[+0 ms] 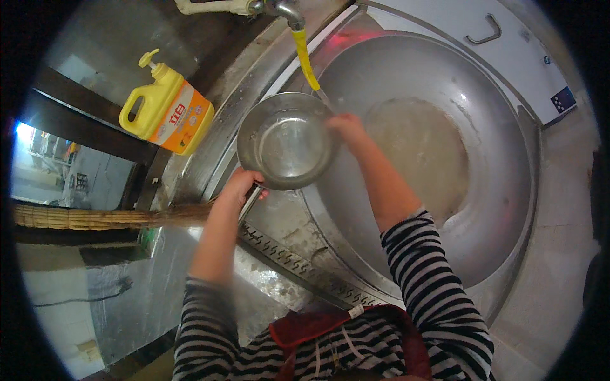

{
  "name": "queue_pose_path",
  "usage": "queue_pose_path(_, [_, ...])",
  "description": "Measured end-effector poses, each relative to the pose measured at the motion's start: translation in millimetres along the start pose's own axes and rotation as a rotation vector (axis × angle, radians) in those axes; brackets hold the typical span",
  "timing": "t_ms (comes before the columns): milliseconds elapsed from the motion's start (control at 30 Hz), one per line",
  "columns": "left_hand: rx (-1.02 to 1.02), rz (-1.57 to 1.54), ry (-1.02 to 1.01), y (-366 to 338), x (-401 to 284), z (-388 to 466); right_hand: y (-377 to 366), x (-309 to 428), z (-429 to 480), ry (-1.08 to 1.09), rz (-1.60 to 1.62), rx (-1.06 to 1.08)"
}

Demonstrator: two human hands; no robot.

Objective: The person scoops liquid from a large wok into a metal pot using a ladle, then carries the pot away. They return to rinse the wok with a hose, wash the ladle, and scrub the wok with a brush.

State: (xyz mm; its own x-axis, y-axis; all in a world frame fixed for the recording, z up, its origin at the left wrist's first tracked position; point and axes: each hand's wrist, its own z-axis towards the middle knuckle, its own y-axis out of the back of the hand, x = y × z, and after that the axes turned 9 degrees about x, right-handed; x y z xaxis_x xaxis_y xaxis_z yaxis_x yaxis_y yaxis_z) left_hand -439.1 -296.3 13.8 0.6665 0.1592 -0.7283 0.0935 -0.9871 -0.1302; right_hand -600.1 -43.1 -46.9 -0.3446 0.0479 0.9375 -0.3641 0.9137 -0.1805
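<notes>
A round stainless steel basin [293, 143] with a little clear liquid in its bottom is held over the left rim of a very large metal wok [495, 190]. My left hand [245, 185] grips the basin's near left rim. At the basin's right rim is my right hand [345, 128], blurred, its fingers partly hidden; whether they close on the rim is unclear. A yellow hose [305, 59] on a metal tap [288, 12] hangs down to the basin's far edge, water seeming to run from it. Cloudy liquid [419, 157] lies in the bottom of the wok.
A yellow jug of Liby detergent with a pump [174, 112] stands on the ledge at the left. A bundled brush or broom [95, 218] reaches in behind my left forearm. A slotted metal drain strip [295, 266] runs along the near counter. A white panel with a metal handle [491, 31] is beyond the wok.
</notes>
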Motion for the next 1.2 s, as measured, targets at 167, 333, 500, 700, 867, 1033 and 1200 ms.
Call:
queue_pose_path(167, [0.098, 0.112, -0.064, -15.8, -18.5, 4.6, 19.5, 4.2, -34.5, -0.222, -0.052, -0.07])
queue_pose_path(333, [0.067, 0.467, -0.3, -57.2, -31.9, 27.1, 51.7, -19.8, -53.2, -0.285, 0.117, -0.194])
queue_pose_path(500, [0.043, 1.002, -0.38, -96.9, -49.3, 31.6, 79.9, -32.8, -72.2, -0.239, 0.21, -0.255])
queue_pose_path(700, [-0.167, 1.5, -0.407, -131.3, -60.3, 4.7, 99.8, -12.1, -88.1, -0.096, 0.984, -0.037])
queue_pose_path(867, [-0.146, 1.714, -0.661, -132.5, -56.7, 3.8, 105.3, -29.5, -67.8, 0.007, 1.242, -0.381])
queue_pose_path(1033, [-0.073, 1.547, -0.822, -107.9, -38.5, 20.3, 104.3, -40.7, -73.5, 0.183, 1.396, -0.365])
queue_pose_path(1200, [0.303, 1.009, -0.482, -63.7, -29.9, 28.4, 79.8, -30.1, -106.0, 0.345, 1.038, -0.362])
